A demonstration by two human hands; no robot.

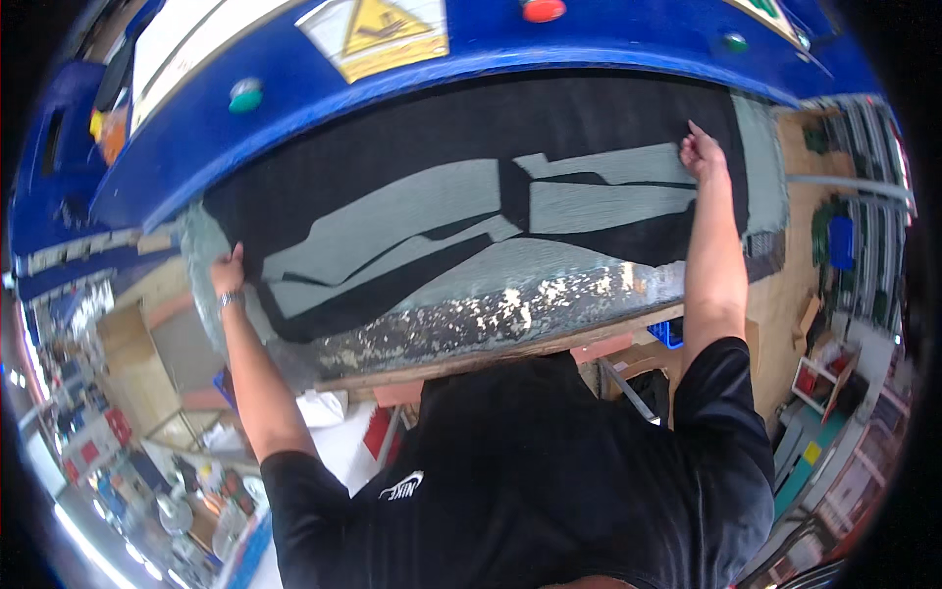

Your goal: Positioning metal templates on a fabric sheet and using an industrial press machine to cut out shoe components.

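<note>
A wide black sheet of fabric-like material [422,128] lies spread over a worn grey-green cutting pad [589,201]. Large cut-outs run along its near half, with narrow black strips between them, and the pad shows through. My left hand [228,273], a band on its wrist, is closed at the sheet's left edge, thumb uppermost. Over the right end of the cut-outs, my right hand [702,155] has its fingers curled on the sheet, the forefinger stretched farther out. Both arms are spread wide. The fingertips' exact hold is too small to make out fully.
A blue machine beam [471,61] spans the far side, with a red button [544,10], green buttons [245,95] and a yellow warning label [383,27]. A wooden edge [471,359] borders the bench nearest me. Metal racks [863,236] stand right; cluttered shelves [186,491] lie lower left.
</note>
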